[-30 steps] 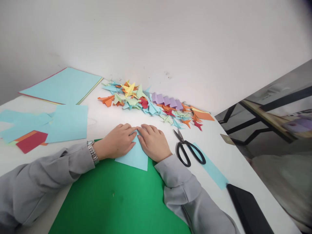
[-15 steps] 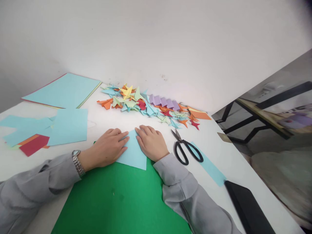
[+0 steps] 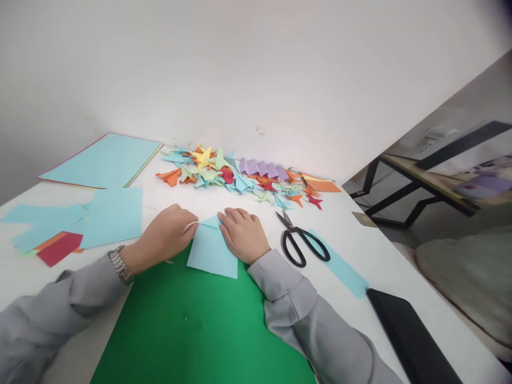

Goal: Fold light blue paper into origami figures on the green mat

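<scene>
A light blue sheet of paper [image 3: 213,252] lies on the green mat [image 3: 200,325], its upper edge partly folded over. My left hand [image 3: 170,229] pinches the upper left corner of this sheet between thumb and curled fingers, and the corner is raised. Opposite it, my right hand [image 3: 245,234] rests flat with fingers extended over the paper's upper right side, pressing it down. Part of the sheet is hidden under that hand. Scissors [image 3: 295,229] with black handles lie to the right of my right hand, blades apart.
Folded paper planes [image 3: 242,181] in several colours are heaped along the wall. Large coloured sheets [image 3: 106,160] and blue cut pieces [image 3: 116,218] lie at left, with a red piece [image 3: 61,249]. At right are a blue strip [image 3: 346,272] and a black flat object [image 3: 412,336].
My left hand has gone from lying flat on the paper to pinching and raising its upper left corner. My right hand stays on the sheet. The view has shifted slightly.
</scene>
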Demonstrator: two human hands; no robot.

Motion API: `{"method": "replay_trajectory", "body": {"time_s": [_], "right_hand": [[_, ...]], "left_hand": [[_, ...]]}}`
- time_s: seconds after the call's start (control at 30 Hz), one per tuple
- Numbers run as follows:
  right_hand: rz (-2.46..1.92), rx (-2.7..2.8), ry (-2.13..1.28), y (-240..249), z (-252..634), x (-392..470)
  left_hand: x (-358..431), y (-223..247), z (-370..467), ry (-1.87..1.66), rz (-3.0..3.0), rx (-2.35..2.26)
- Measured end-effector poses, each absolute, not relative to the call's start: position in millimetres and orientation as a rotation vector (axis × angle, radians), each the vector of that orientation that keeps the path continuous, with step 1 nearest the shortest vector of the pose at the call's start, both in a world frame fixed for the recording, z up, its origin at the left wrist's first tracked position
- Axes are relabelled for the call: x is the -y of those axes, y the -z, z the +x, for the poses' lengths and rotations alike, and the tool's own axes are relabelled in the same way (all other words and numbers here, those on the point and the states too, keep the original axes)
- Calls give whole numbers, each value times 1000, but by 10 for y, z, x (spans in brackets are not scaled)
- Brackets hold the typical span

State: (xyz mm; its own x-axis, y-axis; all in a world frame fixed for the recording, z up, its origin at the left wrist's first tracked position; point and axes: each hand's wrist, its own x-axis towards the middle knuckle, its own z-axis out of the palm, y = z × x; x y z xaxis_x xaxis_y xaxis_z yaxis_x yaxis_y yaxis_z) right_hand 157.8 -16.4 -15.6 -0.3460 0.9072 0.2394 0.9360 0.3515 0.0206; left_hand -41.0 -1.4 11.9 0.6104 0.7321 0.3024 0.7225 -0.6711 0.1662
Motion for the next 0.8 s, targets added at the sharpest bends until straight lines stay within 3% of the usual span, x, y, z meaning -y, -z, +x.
{"method": "replay_trajectory", "body": {"time_s": [0.23, 0.53, 0.8], "right_hand": [[-1633, 2336, 117, 173, 1611, 159], [-1242, 1433, -1016, 238, 1791, -87], [-1176, 1380, -1244, 183, 1775, -57]], "left_hand": [[-256, -52, 13, -303, 2531, -1594], [-421, -108, 50, -376, 1693, -826], [-409, -75, 79, -311, 1437, -797]]}}
